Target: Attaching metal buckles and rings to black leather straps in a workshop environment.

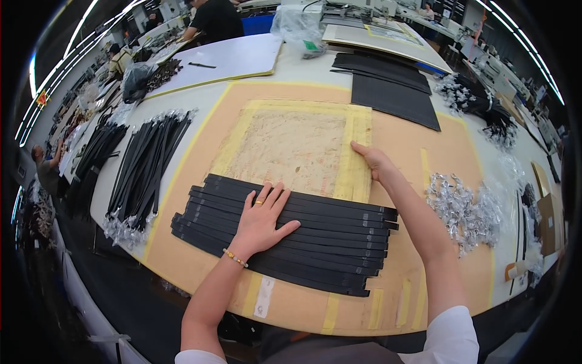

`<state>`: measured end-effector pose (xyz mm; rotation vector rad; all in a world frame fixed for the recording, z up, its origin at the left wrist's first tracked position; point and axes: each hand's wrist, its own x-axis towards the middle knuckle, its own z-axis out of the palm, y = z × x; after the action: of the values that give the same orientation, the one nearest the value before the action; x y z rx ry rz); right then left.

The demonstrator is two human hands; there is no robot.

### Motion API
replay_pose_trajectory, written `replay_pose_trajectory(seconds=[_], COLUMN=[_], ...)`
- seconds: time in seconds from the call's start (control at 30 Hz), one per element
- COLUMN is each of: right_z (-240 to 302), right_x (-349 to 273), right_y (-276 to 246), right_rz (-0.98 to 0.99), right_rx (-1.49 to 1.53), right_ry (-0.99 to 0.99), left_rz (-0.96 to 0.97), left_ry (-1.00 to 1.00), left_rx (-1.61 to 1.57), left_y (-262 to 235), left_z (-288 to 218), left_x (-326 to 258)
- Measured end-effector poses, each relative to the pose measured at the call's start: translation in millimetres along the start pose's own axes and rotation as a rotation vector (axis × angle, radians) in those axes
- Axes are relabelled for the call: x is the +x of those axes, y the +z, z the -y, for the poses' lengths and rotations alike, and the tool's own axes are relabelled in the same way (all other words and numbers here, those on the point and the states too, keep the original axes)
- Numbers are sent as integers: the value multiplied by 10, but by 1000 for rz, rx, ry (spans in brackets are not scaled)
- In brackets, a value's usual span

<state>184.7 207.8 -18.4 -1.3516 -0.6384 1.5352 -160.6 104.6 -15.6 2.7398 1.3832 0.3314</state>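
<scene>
My left hand (264, 221) lies flat, fingers spread, on a row of black straps (321, 242). The straps lie side by side, their ends uneven, with small pale marks near the right ends. My right hand (377, 162) is at the right edge of a beige panel (294, 148) bordered with yellow tape. One of its fingers stretches onto the tape; the others are mostly hidden, and no held thing shows. The strap row overlaps the panel's near edge.
Black straps with wrapped metal ends (148, 164) lie left. Black flat pieces (391, 91) lie at the back, wrapped metal clasps (464, 209) at right. A white board (224, 60) stands behind. Beyond it, a person in black (215, 21) sits at work.
</scene>
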Motion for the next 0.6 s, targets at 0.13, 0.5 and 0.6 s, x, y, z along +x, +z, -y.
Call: replay_pose_trajectory(seconds=[0.13, 0.5, 0.6], right_z=[-75, 1683, 2056], right_x=[409, -491, -1052], right_y=[-4, -915, -1411], right_rz=[-178, -330, -530], right_rx=[56, 169, 143], right_ry=[-215, -1054, -1276], left_rz=[-35, 59, 69], left_ry=[0, 32, 35], left_rx=[7, -34, -33], left_y=[10, 146, 95], left_z=[-138, -427, -487], left_x=[-5, 27, 14])
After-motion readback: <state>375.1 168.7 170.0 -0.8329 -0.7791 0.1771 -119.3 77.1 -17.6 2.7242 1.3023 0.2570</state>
